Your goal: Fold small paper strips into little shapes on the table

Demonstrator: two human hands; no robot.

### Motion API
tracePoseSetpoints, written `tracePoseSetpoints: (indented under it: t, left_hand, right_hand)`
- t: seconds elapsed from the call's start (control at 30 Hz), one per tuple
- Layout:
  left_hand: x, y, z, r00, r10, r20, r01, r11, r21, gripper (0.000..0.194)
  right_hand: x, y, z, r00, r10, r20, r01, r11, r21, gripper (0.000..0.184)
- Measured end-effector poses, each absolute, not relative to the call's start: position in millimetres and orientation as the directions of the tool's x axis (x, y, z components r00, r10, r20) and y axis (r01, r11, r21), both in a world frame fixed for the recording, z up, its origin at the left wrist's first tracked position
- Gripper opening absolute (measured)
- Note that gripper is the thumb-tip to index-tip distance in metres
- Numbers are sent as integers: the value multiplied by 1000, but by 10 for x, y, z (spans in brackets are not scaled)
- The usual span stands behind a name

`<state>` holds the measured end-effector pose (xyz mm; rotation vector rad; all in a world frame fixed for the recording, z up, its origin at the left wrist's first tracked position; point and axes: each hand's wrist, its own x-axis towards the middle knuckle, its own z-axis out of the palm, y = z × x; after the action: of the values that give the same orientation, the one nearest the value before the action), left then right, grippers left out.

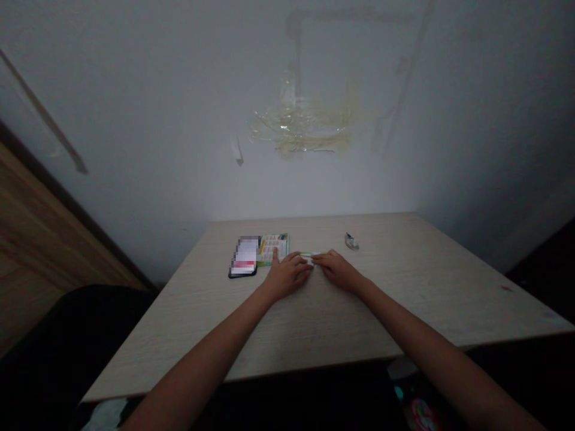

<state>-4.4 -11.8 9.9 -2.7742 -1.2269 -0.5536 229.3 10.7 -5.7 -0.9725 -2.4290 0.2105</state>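
Forearms [202, 350] nearest; left hand [287, 276], right hand [340, 271] on narrow whitish paper [309, 260], yellow-green-edged; cannot tell if clamped.

L hand [290, 276] palm-down, thumb up & out to the side, other fingers spread a bit, pointing inward. R hand [339, 269] also palm-down, fingers bent, tips near L fingertips. Both forearms bare, reaching fwd from bottom corners, angled in; wrists roughly straight, level w/ each other.
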Motion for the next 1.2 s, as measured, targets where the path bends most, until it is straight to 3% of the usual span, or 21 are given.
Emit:
tracePoseSetpoints:
  t: [0.33, 0.57, 0.8, 1.2]
  left_hand:
    - [-57, -137, 192, 676, 650, 348, 700, -714, -25, 31]
    - [-88, -129, 148, 639, 697, 327, 712, -696, 93, 30]
    - [-77, -119, 137, 614, 721, 321, 723, -677, 137, 31]
    - [-41, -176, 213, 606, 677, 417, 748, -664, -10, 26]
  right_hand:
    - [2306, 126, -86, -611, 680, 406, 600, 732, -323, 43]
    - [2322, 138, -104, -611, 678, 409, 585, 735, -344, 43]
    - [2325, 127, -116, -584, 707, 398, 592, 707, -386, 46]
    - [2288, 97, -64, -610, 688, 392, 621, 723, -303, 45]
